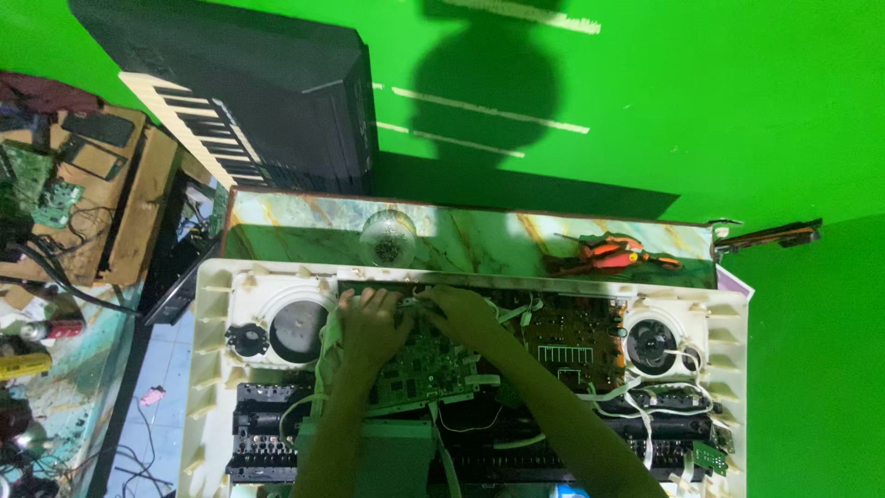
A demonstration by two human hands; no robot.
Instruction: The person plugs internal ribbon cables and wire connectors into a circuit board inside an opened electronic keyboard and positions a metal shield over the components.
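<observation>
Both hands work side by side: the left hand (371, 325) and right hand (458, 312) press curled fingers onto a green circuit board (422, 367); whether they grip it cannot be told. It lies flat, mid-case, its long axis left-right, inside the opened cream plastic keyboard shell (214, 304), between round speakers (297, 329). Orange-handled pliers (608, 253) rest beyond on the marbled tabletop (295, 231).

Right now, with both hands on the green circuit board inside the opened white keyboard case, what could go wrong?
1. The left hand and right hand press on the green circuit board; it might flex or crack.
2. White flat ribbon cables cross the case beside the forearm; they could snag.
3. The clear glass bulb lies loose on the marbled tabletop above the white plastic case; a bump may roll it.
</observation>
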